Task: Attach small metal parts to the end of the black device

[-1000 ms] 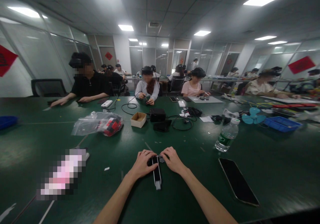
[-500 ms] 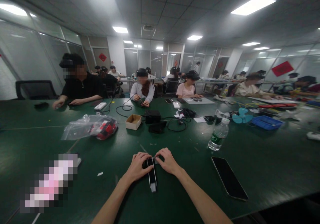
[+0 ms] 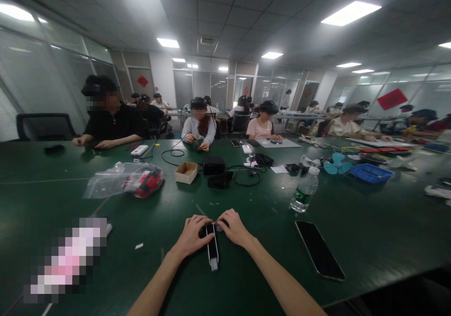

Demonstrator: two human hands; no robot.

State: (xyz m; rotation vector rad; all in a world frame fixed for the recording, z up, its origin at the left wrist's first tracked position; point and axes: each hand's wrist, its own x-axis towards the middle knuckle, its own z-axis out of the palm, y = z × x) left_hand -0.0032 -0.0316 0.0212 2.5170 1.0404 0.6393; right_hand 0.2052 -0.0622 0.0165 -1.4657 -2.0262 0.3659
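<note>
A long, narrow device (image 3: 212, 247) with a black face, white edges and a grey tip lies on the green table in front of me, pointing away. My left hand (image 3: 192, 234) grips its far half, with the thumb across the black face and the fingers curled over the far end. Close by on the other side, my right hand (image 3: 233, 227) is closed, its thumb and fingertips pinched at the device's far right corner. Under those fingertips shows a small greyish piece (image 3: 219, 228), too small to name; whether it is joined to the device I cannot tell.
A dark phone (image 3: 320, 250) and a water bottle (image 3: 305, 191) are to the right. Leftward lie a blurred-out pinkish object (image 3: 70, 255) and a plastic bag (image 3: 127, 180). Further off are a small open box (image 3: 186, 173), black cables, a blue tray (image 3: 370, 173) and several seated people.
The view has shifted slightly, so the table things sit a little further left. Both hands keep nearly the same hold; the right fingertips look marginally closer to the device.
</note>
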